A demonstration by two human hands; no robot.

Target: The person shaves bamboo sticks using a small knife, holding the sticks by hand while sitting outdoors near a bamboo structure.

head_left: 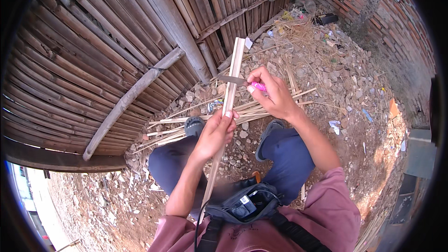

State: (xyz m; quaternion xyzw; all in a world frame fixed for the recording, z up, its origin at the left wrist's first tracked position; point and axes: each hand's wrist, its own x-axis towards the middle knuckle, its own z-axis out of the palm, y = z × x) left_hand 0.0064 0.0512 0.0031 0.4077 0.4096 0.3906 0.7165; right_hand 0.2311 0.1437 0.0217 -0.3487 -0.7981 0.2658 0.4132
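Observation:
My left hand (217,130) is closed around a long, pale split-bamboo strip (235,60), which slants up and away from my lap. In my right hand (275,94) is a knife (235,80), gripped by its bright pink handle. Its dark blade lies across the strip, a little beyond my left hand, and appears to touch it. Lengthwise lines on the strip's face could be grain or splits; I cannot tell which. Several more bamboo strips (259,112) lie crossed on the ground by my feet.
A bamboo-slat wall (116,42) with a pole (135,95) rises at the left. A brick wall (392,28) bounds the far right. Stony ground (326,79) holds scraps, straw and a black object (325,19). An open grey bag (245,203) hangs at my waist.

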